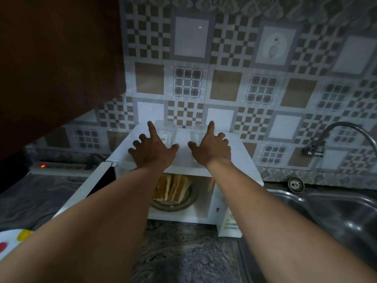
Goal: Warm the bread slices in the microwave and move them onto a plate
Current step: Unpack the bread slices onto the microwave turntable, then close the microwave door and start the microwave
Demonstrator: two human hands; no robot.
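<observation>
A white microwave (240, 160) stands on the counter against the tiled wall, its door (85, 190) swung open to the left. Several bread slices (173, 188) lean together on the glass turntable (187, 203) inside. My left hand (153, 150) and my right hand (210, 148) are stretched out above the microwave's top, palms down, fingers spread, holding nothing. A white plate with red and yellow spots (12, 242) shows at the lower left edge, partly hidden by my left arm.
Two clear glasses (166, 131) stand upside down on the microwave top, just beyond my fingers. A steel sink (336, 213) with a flexible tap (334, 135) lies to the right. A dark cabinet (57, 58) hangs at upper left. A power strip (59, 166) glows at left.
</observation>
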